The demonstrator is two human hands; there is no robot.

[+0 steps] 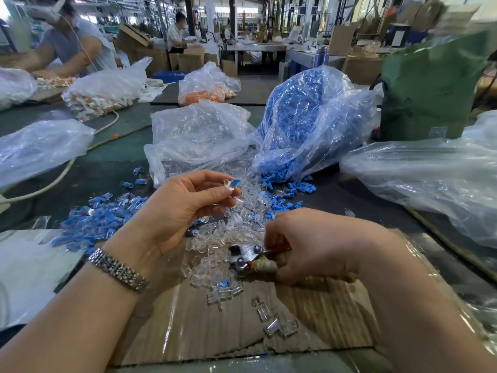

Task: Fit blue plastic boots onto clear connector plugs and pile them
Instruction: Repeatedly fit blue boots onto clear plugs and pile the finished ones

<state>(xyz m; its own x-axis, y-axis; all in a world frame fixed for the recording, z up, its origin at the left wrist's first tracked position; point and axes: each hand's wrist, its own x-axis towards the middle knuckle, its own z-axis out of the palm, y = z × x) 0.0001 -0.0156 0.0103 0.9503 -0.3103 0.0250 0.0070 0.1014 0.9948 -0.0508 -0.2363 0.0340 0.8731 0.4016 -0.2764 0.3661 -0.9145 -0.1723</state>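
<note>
The left hand (185, 203) pinches a clear plug (228, 184), its blue boot (235, 182) pointing up-right, while the right hand (317, 243) grasps pliers (250, 258) among loose plugs (215, 238).

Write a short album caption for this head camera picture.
Left hand pinches a clear plug with blue boot; right hand reaches among loose plugs.

Bright even daylight; wide-angle edge bending; blurred upper right; bag glare.

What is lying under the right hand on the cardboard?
Under the right hand a metal plier-like tool with a red handle lies on the taped cardboard sheet, among loose clear plastic connector plugs. The hand covers most of the handle.
</note>
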